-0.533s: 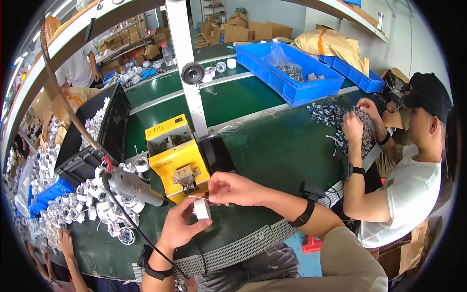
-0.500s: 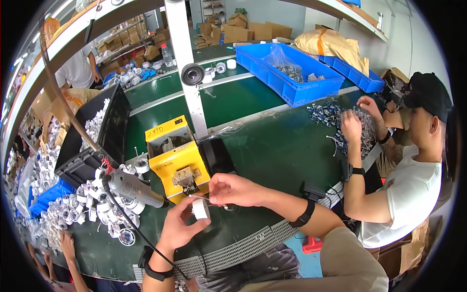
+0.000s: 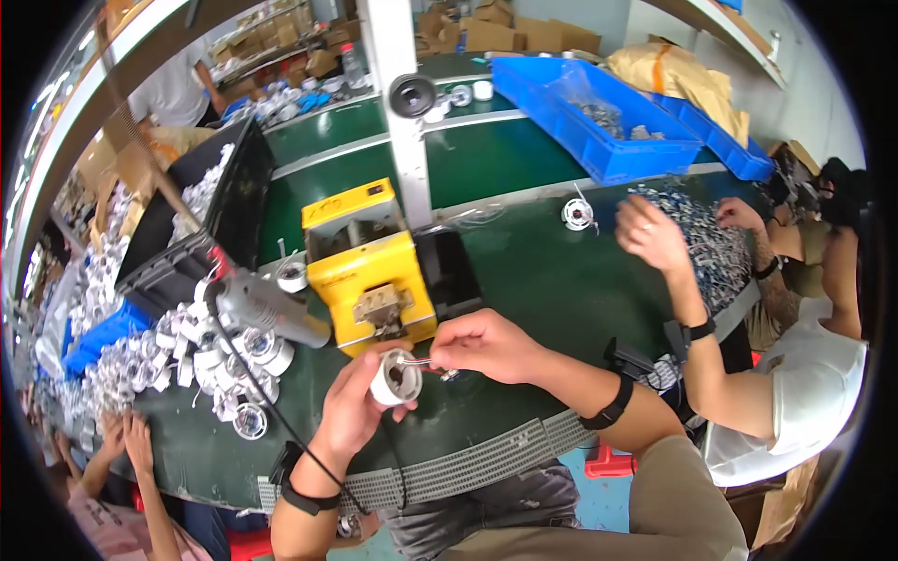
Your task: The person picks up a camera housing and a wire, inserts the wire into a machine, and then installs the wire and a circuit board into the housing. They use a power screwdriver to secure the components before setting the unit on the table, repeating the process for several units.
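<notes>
Premises: a factory assembly workshop. Evidence noted: a long green tabletop (image 3: 533, 271) carries a yellow bench machine (image 3: 346, 280), heaped white round housings (image 3: 224, 360) and a dense pile of wires (image 3: 702, 243). A blue bin (image 3: 650, 163) and a black crate (image 3: 154, 271) contain loose parts in bulk. Co-workers (image 3: 786, 402) occupy neighbouring stations. Cardboard boxes (image 3: 489, 35) stand at the rear.

tan bag (image 3: 669, 73) near large blue bin (image 3: 645, 164); cardboard boxes (image 3: 491, 35) farther back.
</notes>
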Demonstrator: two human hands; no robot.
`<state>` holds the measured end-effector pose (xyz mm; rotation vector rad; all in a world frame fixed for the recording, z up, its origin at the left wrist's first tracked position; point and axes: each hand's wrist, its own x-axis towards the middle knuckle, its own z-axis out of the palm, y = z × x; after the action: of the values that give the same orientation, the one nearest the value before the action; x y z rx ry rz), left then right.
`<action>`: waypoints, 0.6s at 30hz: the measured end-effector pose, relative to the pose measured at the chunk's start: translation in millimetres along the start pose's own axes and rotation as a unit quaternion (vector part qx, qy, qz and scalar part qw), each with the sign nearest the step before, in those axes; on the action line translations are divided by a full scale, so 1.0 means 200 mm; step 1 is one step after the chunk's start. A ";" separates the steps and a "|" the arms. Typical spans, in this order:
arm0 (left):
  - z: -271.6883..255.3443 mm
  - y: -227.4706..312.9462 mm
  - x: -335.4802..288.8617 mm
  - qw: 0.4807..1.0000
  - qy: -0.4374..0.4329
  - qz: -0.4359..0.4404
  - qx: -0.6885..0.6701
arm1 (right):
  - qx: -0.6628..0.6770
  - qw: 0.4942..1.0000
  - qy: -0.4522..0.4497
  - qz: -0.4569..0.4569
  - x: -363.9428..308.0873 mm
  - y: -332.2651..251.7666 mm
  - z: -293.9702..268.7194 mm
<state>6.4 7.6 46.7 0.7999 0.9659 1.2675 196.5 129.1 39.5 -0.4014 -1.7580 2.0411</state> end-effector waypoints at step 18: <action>0.00 -0.06 0.02 0.998 0.036 -0.046 -0.016 | -0.521 0.733 0.174 -0.402 0.00 0.05 0.17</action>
<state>10.7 10.4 34.3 0.6804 1.0257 1.2352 178.7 98.3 35.6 -0.2132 -2.1131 0.2447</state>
